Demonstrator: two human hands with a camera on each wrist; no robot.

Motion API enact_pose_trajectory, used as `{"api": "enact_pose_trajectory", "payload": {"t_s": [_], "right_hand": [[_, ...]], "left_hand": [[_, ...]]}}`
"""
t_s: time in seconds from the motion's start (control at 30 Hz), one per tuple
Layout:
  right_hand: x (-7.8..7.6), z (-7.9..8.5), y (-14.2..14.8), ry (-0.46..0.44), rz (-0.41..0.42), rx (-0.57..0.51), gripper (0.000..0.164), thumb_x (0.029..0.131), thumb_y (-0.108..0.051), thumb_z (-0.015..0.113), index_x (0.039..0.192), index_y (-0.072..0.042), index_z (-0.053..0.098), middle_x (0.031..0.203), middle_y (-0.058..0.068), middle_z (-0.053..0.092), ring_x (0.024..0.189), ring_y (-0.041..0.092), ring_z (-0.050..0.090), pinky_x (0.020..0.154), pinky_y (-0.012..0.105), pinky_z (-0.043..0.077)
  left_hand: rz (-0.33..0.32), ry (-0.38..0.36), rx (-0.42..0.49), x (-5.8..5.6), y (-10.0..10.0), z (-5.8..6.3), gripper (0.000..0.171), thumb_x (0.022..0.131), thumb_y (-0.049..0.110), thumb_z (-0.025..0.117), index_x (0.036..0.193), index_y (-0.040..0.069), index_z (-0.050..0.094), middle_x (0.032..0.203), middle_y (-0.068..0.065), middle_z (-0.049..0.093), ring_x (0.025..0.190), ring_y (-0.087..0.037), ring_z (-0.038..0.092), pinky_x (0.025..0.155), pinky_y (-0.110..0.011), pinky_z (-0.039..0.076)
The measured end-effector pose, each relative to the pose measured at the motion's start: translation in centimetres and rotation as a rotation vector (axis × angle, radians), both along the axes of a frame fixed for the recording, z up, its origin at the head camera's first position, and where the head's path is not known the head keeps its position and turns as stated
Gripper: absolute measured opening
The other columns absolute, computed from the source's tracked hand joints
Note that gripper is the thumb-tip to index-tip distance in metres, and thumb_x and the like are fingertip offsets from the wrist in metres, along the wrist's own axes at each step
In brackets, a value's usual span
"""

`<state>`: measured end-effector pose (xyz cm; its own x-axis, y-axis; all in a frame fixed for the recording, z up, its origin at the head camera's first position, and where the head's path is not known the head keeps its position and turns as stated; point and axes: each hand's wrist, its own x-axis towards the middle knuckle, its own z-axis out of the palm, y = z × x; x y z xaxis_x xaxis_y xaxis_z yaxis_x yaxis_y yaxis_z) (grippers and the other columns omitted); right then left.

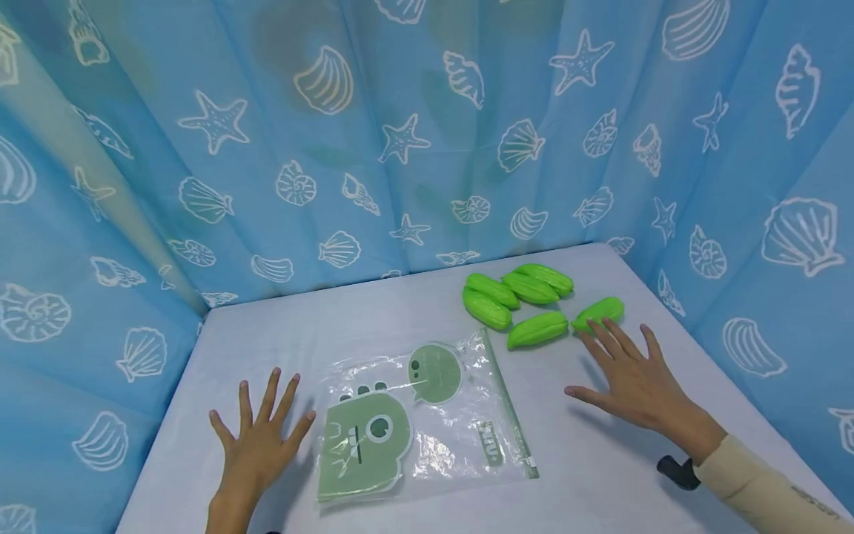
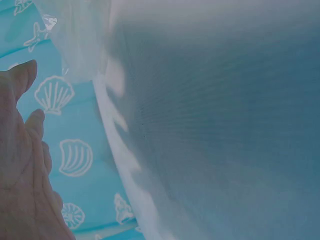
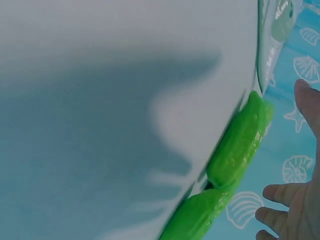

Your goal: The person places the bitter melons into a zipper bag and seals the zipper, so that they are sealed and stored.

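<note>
A clear zip bag point(image 1: 454, 437) with green cartoon prints lies flat on the white table, its slider edge toward the right. Left of it my left hand point(image 1: 256, 452) hovers with fingers spread, holding nothing. My right hand point(image 1: 634, 382), also spread and holding nothing, is over the table at the right. Its fingertips overlap one bright green ridged fruit-shaped piece point(image 1: 603, 310) in the head view. Another such green piece point(image 1: 537, 330) lies beside the bag's upper right corner. In the right wrist view, two green pieces point(image 3: 237, 145) lie beyond the hand's shadow.
Several more green pieces point(image 1: 510, 291) sit clustered toward the back of the table. A blue curtain point(image 1: 400, 193) with white shell and starfish prints surrounds the white table point(image 1: 280, 334) at the back and sides. A black wrist strap part point(image 1: 679, 472) shows by the right sleeve.
</note>
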<state>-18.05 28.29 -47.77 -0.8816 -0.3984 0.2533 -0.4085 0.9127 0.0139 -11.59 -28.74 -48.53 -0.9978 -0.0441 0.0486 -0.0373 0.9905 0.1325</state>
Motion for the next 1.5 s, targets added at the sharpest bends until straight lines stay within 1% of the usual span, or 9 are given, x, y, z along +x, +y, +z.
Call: {"api": "enact_pose_trajectory", "payload": {"t_s": [0.27, 0.37, 0.47, 0.63, 0.83, 1.03, 1.17, 1.37, 1.5], "right_hand": [[-0.5, 0.5, 0.0, 0.026, 0.005, 0.0, 0.097, 0.085, -0.073, 0.058, 0.15, -0.003, 0.043, 0.157, 0.02, 0.033, 0.15, 0.034, 0.018, 0.114, 0.067, -0.003], [-0.5, 0.6, -0.6, 0.001, 0.001, -0.031, 0.095, 0.086, -0.071, 0.059, 0.149, -0.003, 0.044, 0.156, 0.02, 0.035, 0.148, 0.036, 0.02, 0.113, 0.068, 0.002], [-0.5, 0.5, -1.4, -0.008, 0.013, -0.074, 0.089, 0.087, -0.067, 0.063, 0.146, -0.003, 0.047, 0.153, 0.02, 0.038, 0.143, 0.038, 0.026, 0.108, 0.069, 0.012], [-0.7, -0.1, -3.0, 0.009, 0.05, -0.176, 0.075, 0.086, -0.052, 0.073, 0.14, -0.004, 0.054, 0.146, 0.019, 0.043, 0.135, 0.039, 0.034, 0.097, 0.067, 0.024], [-1.3, -0.8, -4.7, -0.016, 0.082, -0.264, 0.067, 0.086, -0.041, 0.077, 0.138, -0.004, 0.057, 0.141, 0.019, 0.048, 0.131, 0.041, 0.04, 0.092, 0.063, 0.029], [-1.7, -1.5, -6.0, -0.107, 0.082, -0.332, 0.065, 0.087, -0.036, 0.077, 0.138, -0.003, 0.056, 0.14, 0.019, 0.048, 0.131, 0.039, 0.041, 0.092, 0.058, 0.029], [-2.4, -2.1, -6.8, -0.111, 0.116, -0.368, 0.062, 0.087, -0.033, 0.078, 0.137, -0.002, 0.057, 0.139, 0.018, 0.049, 0.129, 0.038, 0.043, 0.089, 0.056, 0.031], [-3.3, -3.4, -7.9, -0.136, 0.162, -0.406, 0.056, 0.088, -0.03, 0.078, 0.136, -0.006, 0.059, 0.136, 0.014, 0.051, 0.128, 0.035, 0.045, 0.086, 0.053, 0.032], [-3.2, -3.7, -8.3, -0.151, 0.182, -0.433, 0.051, 0.089, -0.028, 0.077, 0.132, -0.006, 0.061, 0.13, 0.012, 0.054, 0.123, 0.034, 0.049, 0.084, 0.049, 0.034]], "left_hand": [[-0.006, 0.053, 0.051, 0.2, 0.0, -0.3, 0.078, 0.098, 0.063, 0.044, 0.161, 0.027, 0.018, 0.167, -0.01, 0.008, 0.147, -0.044, -0.02, 0.098, -0.074, -0.026], [0.001, 0.061, 0.064, 0.2, 0.4, 0.0, 0.078, 0.098, 0.063, 0.044, 0.162, 0.027, 0.016, 0.166, -0.012, 0.011, 0.148, -0.047, -0.01, 0.099, -0.069, -0.029], [0.0, 0.096, 0.077, 0.2, 1.2, 0.8, 0.077, 0.099, 0.062, 0.045, 0.162, 0.028, 0.016, 0.164, -0.015, 0.018, 0.148, -0.049, 0.003, 0.101, -0.068, -0.028], [-0.063, 0.213, 0.128, 0.1, 3.3, 2.3, 0.074, 0.099, 0.06, 0.047, 0.16, 0.027, 0.022, 0.157, -0.016, 0.033, 0.143, -0.048, 0.02, 0.108, -0.074, -0.009], [-0.216, 0.325, 0.239, -0.2, 7.0, 3.4, 0.066, 0.099, 0.051, 0.055, 0.157, 0.027, 0.033, 0.152, -0.01, 0.04, 0.138, -0.035, 0.035, 0.106, -0.07, 0.014], [-0.354, 0.316, 0.312, -0.7, 11.8, 2.8, 0.063, 0.099, 0.049, 0.057, 0.154, 0.025, 0.04, 0.151, -0.006, 0.043, 0.137, -0.028, 0.039, 0.104, -0.06, 0.024], [-0.403, 0.306, 0.338, -1.3, 14.4, 2.4, 0.06, 0.099, 0.05, 0.056, 0.151, 0.023, 0.045, 0.148, -0.004, 0.048, 0.134, -0.027, 0.043, 0.103, -0.059, 0.029], [-0.458, 0.244, 0.351, -2.0, 17.1, 1.8, 0.054, 0.099, 0.046, 0.058, 0.148, 0.023, 0.049, 0.145, -0.007, 0.051, 0.131, -0.029, 0.047, 0.103, -0.056, 0.036], [-0.499, 0.252, 0.35, -2.1, 18.8, 1.2, 0.048, 0.098, 0.04, 0.061, 0.142, 0.019, 0.056, 0.14, -0.006, 0.055, 0.128, -0.029, 0.051, 0.102, -0.054, 0.04]]}}
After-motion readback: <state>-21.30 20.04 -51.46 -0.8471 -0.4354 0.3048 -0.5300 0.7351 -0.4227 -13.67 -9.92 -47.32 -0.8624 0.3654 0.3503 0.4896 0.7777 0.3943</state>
